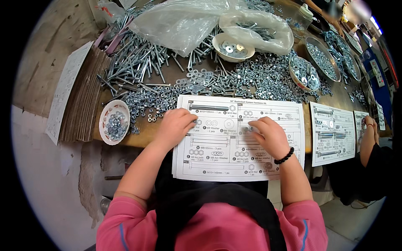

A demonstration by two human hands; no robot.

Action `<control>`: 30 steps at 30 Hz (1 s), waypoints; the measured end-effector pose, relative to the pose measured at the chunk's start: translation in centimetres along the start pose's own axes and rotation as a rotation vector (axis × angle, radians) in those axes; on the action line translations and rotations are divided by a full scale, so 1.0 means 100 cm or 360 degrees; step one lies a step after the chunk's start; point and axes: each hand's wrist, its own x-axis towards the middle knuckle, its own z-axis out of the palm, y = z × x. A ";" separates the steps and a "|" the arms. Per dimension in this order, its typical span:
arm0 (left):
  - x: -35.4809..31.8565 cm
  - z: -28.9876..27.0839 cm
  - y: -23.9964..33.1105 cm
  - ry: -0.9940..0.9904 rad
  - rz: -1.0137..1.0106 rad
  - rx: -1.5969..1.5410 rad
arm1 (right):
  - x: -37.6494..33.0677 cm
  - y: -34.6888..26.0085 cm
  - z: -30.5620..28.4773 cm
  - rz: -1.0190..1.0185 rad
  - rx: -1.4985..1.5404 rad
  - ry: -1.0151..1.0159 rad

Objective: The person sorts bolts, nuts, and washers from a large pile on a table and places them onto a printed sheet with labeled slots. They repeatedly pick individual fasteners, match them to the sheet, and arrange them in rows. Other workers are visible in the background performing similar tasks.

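Note:
A white printed parts sheet (pixel 217 154) with outlines of bolts, nuts and washers lies at the table's front edge. My left hand (pixel 178 123) rests on the sheet's upper left part, fingers curled near some drawn washers; whether it holds a small part I cannot tell. My right hand (pixel 270 134), with a black bead bracelet at the wrist, lies on the sheet's middle right, fingertips pressing at small metal parts (pixel 250 129). Loose nuts and washers (pixel 217 81) are spread just beyond the sheet.
A pile of long bolts (pixel 138 58) lies at the back left under clear plastic bags (pixel 188 23). Bowls of washers and nuts (pixel 114 121) (pixel 232 47) (pixel 305 74) stand around. A cardboard stack (pixel 81 96) sits left. Another person's arm (pixel 368 138) works on more sheets (pixel 335 131) at the right.

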 end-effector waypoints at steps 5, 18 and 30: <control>0.011 -0.001 0.002 -0.0072 0.0179 0.0076 | -0.004 -0.003 -0.007 -0.0027 0.0037 0.0021; 0.001 -0.006 -0.002 0.0019 0.0014 -0.0156 | -0.003 -0.011 -0.004 0.0048 0.0133 -0.0038; -0.086 -0.113 -0.118 0.0384 -0.0956 0.0511 | 0.001 -0.018 0.003 0.0020 0.0227 -0.0027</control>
